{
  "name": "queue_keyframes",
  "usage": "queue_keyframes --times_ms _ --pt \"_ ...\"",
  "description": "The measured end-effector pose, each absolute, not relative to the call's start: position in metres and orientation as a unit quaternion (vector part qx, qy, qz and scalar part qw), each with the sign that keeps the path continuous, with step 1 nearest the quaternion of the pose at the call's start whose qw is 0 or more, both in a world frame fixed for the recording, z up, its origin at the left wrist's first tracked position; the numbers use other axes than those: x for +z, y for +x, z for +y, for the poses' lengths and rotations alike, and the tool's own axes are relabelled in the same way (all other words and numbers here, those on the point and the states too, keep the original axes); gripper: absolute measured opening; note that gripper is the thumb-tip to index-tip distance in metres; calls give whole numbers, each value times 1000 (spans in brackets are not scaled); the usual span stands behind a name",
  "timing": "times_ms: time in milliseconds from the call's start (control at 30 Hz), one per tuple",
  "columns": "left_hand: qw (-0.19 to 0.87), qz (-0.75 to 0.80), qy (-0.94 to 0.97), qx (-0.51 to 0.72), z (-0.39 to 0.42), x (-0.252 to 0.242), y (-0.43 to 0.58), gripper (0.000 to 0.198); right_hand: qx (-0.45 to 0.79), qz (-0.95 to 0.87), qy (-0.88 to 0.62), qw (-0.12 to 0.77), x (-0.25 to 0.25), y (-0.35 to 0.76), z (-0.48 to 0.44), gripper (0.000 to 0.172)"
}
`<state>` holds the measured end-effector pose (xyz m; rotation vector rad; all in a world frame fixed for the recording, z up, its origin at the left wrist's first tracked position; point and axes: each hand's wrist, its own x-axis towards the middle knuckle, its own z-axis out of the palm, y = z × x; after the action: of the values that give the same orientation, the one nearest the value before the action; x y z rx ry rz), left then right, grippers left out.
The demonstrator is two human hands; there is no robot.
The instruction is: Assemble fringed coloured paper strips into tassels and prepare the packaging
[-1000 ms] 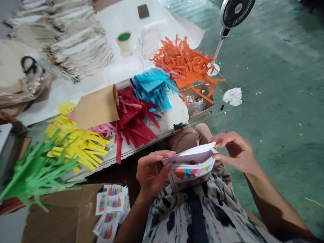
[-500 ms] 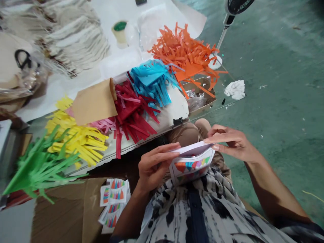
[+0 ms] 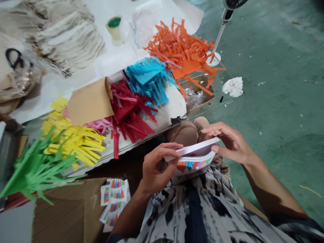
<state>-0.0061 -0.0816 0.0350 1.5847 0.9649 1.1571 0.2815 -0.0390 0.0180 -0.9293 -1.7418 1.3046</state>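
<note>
**Two hands pinch a printed packet**

At lower centre, over the lap, the left hand (image 3: 155, 167) and right hand (image 3: 229, 141) each close their fingers on one end of the paper packet (image 3: 193, 164). Gripped at both ends, its white flap lies level.

Small white paper packet (image 3: 193, 158), held over the lap, close to the body. The top flap is plain white, folded forward over the mouth, lying nearly flat and rising slightly toward the right. Below it the front face bows outward; it carries a printed panel with a row of coloured triangles in orange, blue, pink and green. The lower edge is hidden behind the patterned shirt. The left end is pinched in the left hand (image 3: 157, 167), fingers on top of the flap, thumb beneath. The right corner is gripped by the right hand (image 3: 229, 141), thumb at the flap's edge, fingers spread over it.
</note>
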Motion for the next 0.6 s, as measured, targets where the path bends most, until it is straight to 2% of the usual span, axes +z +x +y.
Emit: queue_keyframes --times_ms 67,200,333,400,600 --pt "461 392 642 470 -82 36 -6 23 524 -690 -369 336 25 279 -34 48" --pt "470 390 636 472 -84 36 -5 26 587 -689 -342 251 39 278 -19 31" --pt "470 387 632 479 -85 37 -4 27 648 -639 -369 190 52 277 -13 28" --pt "466 392 630 481 -85 38 -4 28 646 -615 -408 194 55 272 -16 26" --pt "445 412 634 481 -87 38 -1 28 619 -511 -512 307 50 250 -35 19"
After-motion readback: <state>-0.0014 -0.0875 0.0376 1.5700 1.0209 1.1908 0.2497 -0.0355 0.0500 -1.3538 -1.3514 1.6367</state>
